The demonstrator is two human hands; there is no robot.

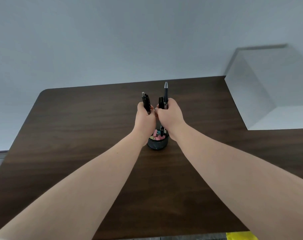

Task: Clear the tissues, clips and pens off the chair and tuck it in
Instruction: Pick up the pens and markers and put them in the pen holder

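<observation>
Both my hands are raised over a round black mesh holder (pixel 157 144) that stands on the dark wooden table (pixel 78 135). My left hand (pixel 144 118) is closed around black pens (pixel 146 101) that stick up from its fist. Two pens (pixel 164 96) are gripped in my right hand (pixel 169 116), a short black one and a taller one with a silver tip. Inside the holder lie pink and coloured clips (pixel 157 135), and one more pen (pixel 161 130) stands among them. The chair and the tissues are out of sight.
A white box-shaped block (pixel 268 94) juts over the table's far right corner. A plain pale wall rises behind the table. A scrap of something yellow (pixel 241 236) shows below the table's near edge at the bottom right. Floor is visible at the far left.
</observation>
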